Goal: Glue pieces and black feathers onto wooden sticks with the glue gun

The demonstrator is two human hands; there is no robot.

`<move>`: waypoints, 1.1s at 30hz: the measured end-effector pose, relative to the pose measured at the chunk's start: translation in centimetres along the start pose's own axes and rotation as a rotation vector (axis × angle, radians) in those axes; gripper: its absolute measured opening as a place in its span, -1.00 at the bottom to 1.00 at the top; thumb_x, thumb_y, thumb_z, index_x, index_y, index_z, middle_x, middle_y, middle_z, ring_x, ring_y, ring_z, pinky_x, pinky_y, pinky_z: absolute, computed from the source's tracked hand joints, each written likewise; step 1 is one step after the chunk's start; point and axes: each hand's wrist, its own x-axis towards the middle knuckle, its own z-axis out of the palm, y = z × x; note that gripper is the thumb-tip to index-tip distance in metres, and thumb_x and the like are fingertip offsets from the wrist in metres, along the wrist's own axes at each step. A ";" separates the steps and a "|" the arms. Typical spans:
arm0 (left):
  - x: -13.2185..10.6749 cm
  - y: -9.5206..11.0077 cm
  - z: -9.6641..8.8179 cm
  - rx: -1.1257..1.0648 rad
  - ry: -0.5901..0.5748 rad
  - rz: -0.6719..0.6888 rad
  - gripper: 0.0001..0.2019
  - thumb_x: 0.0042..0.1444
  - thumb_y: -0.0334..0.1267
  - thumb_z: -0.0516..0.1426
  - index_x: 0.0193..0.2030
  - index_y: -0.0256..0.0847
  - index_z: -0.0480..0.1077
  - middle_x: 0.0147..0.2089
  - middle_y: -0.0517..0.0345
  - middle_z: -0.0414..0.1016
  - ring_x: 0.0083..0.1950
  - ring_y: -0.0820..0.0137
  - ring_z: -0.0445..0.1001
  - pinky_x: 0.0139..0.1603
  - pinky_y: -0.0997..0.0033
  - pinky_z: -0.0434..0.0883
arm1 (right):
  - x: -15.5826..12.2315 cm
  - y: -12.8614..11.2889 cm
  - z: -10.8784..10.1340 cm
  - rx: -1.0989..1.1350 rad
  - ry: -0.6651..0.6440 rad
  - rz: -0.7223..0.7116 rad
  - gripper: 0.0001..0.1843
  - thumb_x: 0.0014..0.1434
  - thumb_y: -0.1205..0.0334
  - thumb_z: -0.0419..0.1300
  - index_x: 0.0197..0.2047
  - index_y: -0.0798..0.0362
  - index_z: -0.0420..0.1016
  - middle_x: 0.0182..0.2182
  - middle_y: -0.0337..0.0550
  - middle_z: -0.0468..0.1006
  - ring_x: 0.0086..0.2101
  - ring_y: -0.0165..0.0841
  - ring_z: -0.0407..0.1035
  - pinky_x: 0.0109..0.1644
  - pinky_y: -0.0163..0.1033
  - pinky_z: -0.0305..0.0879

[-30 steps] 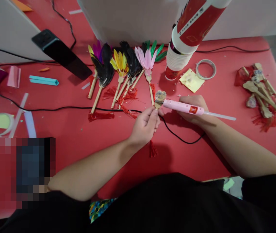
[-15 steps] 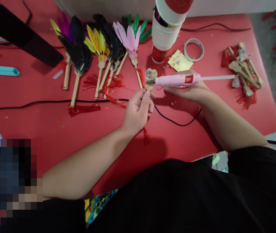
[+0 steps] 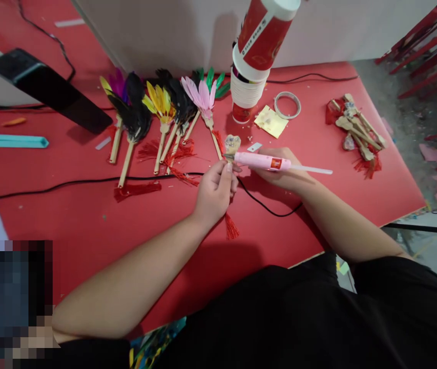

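Observation:
My left hand (image 3: 215, 190) is closed around a small wooden paddle handle (image 3: 232, 143). The paddle's rounded top is crusted with uneven dried glue, and a red tassel (image 3: 231, 227) hangs below my fist. From the right, my right hand (image 3: 279, 177) grips a pink glue gun (image 3: 258, 160), partly hidden behind it. A clear glue stick (image 3: 314, 169) pokes out of its rear. The metal nozzle is at the paddle's neck, just above my left thumb; whether it touches I cannot tell.
Several feather fans (image 3: 163, 115) with wooden handles lie at the back left. Stacked paper cups (image 3: 248, 92), a tape roll (image 3: 287, 105), a yellow note pad (image 3: 271, 122) and a pile of wooden handles (image 3: 358, 130) are farther right. A black cord (image 3: 87, 181) crosses the red table.
The camera view has tilted up, so the table's things sit lower in the picture. The glue gun now tilts slightly, its nozzle nearer the paddle's left edge. Both hands keep their holds.

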 end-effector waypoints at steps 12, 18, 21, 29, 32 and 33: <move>-0.3 -0.6 -0.2 0.079 0.010 0.024 -0.46 0.68 0.37 0.30 -0.02 -0.12 0.63 -0.44 0.31 0.38 -0.47 0.45 0.28 -0.44 0.40 0.24 | 1.0 1.3 -0.3 -0.105 -0.037 0.062 -0.58 0.54 0.06 0.30 -0.36 -0.10 0.30 -0.41 -0.12 0.50 -0.34 -0.19 0.38 -0.15 -0.04 0.22; -0.3 -0.6 -0.5 0.092 0.001 0.010 -0.48 0.68 0.33 0.33 -0.04 -0.12 0.65 -0.44 0.29 0.46 -0.45 0.44 0.37 -0.40 0.41 0.34 | 1.1 0.0 -0.2 -0.108 -0.011 0.172 -0.59 0.53 0.14 0.29 -0.36 -0.09 0.26 -0.44 -0.18 0.42 -0.39 -0.23 0.32 -0.16 -0.06 0.18; -0.3 -0.5 -0.4 0.080 0.011 0.006 -0.50 0.66 0.32 0.35 -0.04 -0.12 0.65 -0.44 0.28 0.50 -0.45 0.44 0.41 -0.40 0.41 0.39 | 1.1 -0.2 -0.1 -0.110 0.038 0.204 -0.61 0.42 0.22 0.33 -0.37 -0.09 0.24 -0.48 -0.24 0.37 -0.43 -0.28 0.26 -0.21 -0.09 0.11; -0.2 -1.1 -0.2 0.063 0.045 0.005 -0.58 0.67 0.22 0.35 -0.01 -0.12 0.67 -0.37 0.20 0.70 -0.42 0.43 0.55 -0.32 0.40 0.56 | 1.5 0.0 0.2 -0.123 0.152 0.181 -0.61 0.34 0.28 0.39 -0.36 -0.11 0.23 -0.47 -0.29 0.35 -0.41 -0.28 0.19 -0.24 -0.09 0.08; -0.2 -1.3 -0.2 0.058 0.049 0.004 -0.60 0.68 0.19 0.34 0.02 -0.12 0.67 -0.33 0.16 0.76 -0.44 0.43 0.52 -0.30 0.38 0.61 | 1.7 -0.1 0.2 -0.167 0.151 0.206 -0.56 0.37 0.27 0.41 -0.36 -0.12 0.19 -0.45 -0.29 0.36 -0.41 -0.28 0.19 -0.22 -0.08 0.06; -0.2 -1.3 -0.1 0.057 0.050 0.004 -0.60 0.69 0.19 0.33 0.02 -0.11 0.67 -0.32 0.15 0.77 -0.45 0.44 0.50 -0.29 0.37 0.63 | 1.8 -0.2 0.1 -0.177 0.151 0.215 -0.55 0.37 0.28 0.41 -0.35 -0.12 0.18 -0.44 -0.30 0.35 -0.40 -0.28 0.18 -0.22 -0.08 0.06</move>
